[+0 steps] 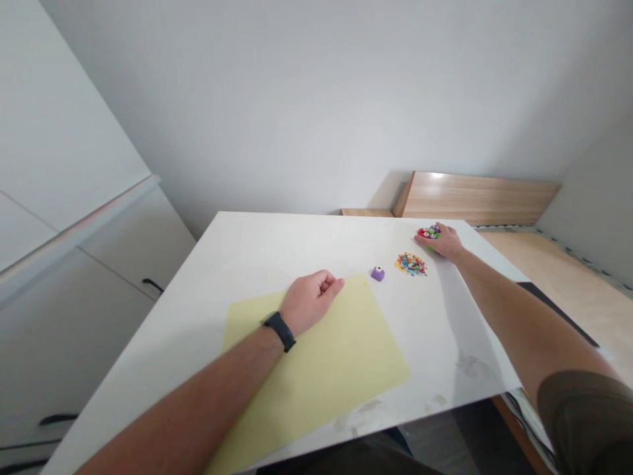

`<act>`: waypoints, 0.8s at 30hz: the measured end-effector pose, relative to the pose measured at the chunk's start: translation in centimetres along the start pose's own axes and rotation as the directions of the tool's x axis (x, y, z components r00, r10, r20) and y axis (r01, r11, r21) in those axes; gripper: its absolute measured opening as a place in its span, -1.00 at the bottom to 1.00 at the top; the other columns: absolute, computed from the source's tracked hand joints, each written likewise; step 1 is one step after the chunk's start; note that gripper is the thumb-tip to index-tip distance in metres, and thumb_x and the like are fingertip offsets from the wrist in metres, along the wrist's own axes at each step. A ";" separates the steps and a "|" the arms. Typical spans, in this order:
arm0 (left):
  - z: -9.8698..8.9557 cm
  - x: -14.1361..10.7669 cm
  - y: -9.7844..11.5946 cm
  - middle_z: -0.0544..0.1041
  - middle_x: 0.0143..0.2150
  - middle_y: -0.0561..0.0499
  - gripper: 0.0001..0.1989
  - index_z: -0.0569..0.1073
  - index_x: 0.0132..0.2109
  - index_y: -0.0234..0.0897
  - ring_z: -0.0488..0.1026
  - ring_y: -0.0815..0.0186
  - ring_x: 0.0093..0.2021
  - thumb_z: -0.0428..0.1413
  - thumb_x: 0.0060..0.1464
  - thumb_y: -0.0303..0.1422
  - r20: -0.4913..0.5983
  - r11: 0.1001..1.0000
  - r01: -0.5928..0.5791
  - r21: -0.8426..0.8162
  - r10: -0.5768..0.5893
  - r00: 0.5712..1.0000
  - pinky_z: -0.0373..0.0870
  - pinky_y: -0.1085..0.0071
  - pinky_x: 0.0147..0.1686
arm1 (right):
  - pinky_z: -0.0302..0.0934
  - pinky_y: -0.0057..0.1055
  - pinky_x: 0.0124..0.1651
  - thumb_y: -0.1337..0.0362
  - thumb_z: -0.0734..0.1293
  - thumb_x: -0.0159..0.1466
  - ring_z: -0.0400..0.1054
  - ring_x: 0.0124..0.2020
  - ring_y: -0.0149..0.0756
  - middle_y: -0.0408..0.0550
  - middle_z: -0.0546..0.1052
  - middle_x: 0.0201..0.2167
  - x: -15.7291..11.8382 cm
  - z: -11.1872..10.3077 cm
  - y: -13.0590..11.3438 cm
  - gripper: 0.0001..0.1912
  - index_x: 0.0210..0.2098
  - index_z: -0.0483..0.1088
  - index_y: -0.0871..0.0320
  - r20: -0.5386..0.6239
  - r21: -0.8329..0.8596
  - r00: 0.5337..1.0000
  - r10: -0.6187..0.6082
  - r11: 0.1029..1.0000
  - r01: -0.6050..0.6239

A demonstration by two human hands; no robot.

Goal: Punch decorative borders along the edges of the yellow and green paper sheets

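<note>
My left hand [310, 300], with a dark band on the wrist, rests on a yellow sheet of paper [341, 369]. Its fingers are curled in, and I see nothing held in them. At the far right of the table, my right hand [445, 242] reaches round a cluster of small red, green and purple pieces with googly eyes [429, 232]. Its thumb and fingers are apart around the cluster; part of it is hidden by the hand. A purple piece with one googly eye [378, 273] sits just off the paper's upper right corner. Beside it lies a heap of tiny multicoloured pieces [411, 264].
All this is on a white table [267, 247] with grey smudges near its front edge. White cabinets [113, 264] with black handles stand to the left. Behind the table's right end is a wooden headboard [479, 198], with a pale wooden surface [519, 247] beside the table.
</note>
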State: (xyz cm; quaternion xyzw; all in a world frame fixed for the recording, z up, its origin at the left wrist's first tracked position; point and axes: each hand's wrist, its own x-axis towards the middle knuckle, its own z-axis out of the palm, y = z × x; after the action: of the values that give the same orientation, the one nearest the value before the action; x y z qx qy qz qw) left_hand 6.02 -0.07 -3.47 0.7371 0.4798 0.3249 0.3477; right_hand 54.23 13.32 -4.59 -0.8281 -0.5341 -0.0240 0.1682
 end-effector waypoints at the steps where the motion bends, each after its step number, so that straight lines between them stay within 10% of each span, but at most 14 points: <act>1: 0.0 0.0 0.0 0.54 -0.43 0.10 -0.59 0.47 -0.29 -0.19 0.40 0.35 -0.46 0.01 0.27 0.04 0.002 1.000 0.002 0.000 -0.002 1.000 0.20 0.42 -0.46 | 0.08 -0.02 0.30 -0.45 0.35 -0.05 0.19 0.27 0.13 0.24 0.21 0.35 0.3 0.1 -0.2 0.20 0.41 0.15 0.07 0.009 0.006 1.000 0.009 1.000 -0.009; 24: 0.0 -0.2 0.1 0.54 -0.44 0.09 -0.60 0.47 -0.30 -0.18 0.40 0.36 -0.47 0.01 0.27 0.02 -0.003 1.000 -0.003 0.019 0.003 1.000 0.18 0.40 -0.46 | 0.05 0.01 0.31 -0.31 0.34 0.13 0.24 0.23 0.05 0.14 0.40 0.14 -1.3 1.4 -9.6 -0.21 0.23 0.38 -0.05 0.048 0.088 0.923 -0.382 0.922 0.377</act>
State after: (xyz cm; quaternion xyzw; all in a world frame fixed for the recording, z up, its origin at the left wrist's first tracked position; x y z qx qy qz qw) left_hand 5.98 -0.31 -3.37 0.7405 0.4825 0.3219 0.3395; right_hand 44.93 16.23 -3.81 -0.7020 -0.6902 -0.0088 0.1751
